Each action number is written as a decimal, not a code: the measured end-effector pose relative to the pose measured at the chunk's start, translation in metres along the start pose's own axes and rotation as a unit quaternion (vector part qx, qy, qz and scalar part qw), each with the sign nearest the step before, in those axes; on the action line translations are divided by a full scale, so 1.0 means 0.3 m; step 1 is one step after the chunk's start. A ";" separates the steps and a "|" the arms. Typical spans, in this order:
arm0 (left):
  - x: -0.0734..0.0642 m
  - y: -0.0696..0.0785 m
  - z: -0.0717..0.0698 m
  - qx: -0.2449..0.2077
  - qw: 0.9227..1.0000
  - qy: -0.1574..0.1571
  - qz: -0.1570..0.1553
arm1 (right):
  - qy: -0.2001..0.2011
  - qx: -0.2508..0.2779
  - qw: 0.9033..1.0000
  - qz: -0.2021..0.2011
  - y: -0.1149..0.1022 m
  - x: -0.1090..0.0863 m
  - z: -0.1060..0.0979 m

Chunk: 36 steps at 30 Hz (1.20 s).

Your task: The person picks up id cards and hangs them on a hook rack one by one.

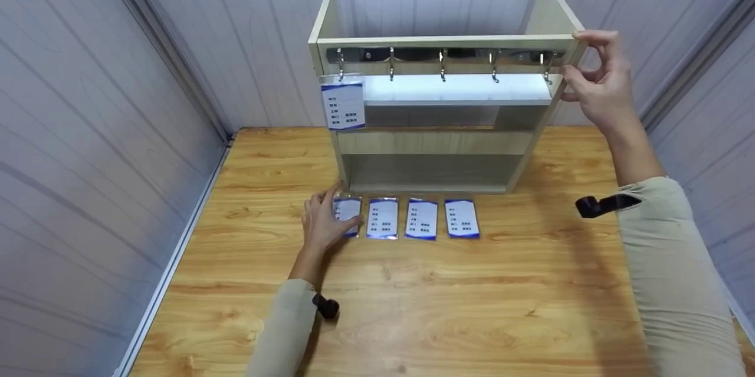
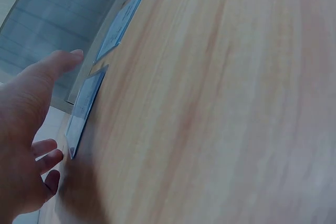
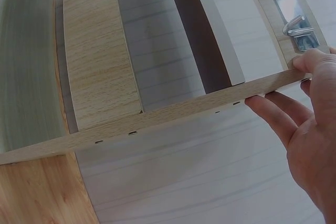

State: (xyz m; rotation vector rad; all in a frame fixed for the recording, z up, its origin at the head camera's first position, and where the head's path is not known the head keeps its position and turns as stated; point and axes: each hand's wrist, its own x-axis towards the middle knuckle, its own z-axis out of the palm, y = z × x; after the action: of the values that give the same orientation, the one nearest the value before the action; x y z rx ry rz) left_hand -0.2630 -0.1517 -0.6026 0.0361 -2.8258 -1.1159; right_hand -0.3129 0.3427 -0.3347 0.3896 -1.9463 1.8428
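Note:
My right hand (image 1: 607,82) grips the upper right side panel of a wooden shelf rack (image 1: 436,144), thumb on the inner side and fingers outside in the right wrist view. My left hand (image 1: 323,220) is at the leftmost badge card (image 1: 348,216) on the table, thumb to its right and fingers to its left. In the left wrist view the thumb stands raised off this card (image 2: 84,111), with the other fingers beside its end. More white-and-blue cards (image 1: 421,219) lie in a row to the right. Another badge card (image 1: 344,105) hangs from the leftmost hook.
A metal hook rail (image 1: 416,55) with several hooks runs along the rack's top front; a hook (image 3: 298,27) is close to my right thumb. The rack stands on the wooden table (image 1: 413,306), behind the cards. Pale panel walls (image 1: 100,147) enclose the sides and back.

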 end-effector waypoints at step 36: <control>0.026 0.031 0.002 -0.048 0.997 -0.041 -0.054 | 0.000 -0.008 1.000 -0.008 0.010 0.005 0.001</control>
State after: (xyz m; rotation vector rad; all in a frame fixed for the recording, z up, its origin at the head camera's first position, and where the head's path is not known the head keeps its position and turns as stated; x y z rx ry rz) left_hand -0.2707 -0.1450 -0.5961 0.1404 -2.8682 -1.3021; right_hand -0.3156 0.3428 -0.3366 0.3988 -1.9506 1.8154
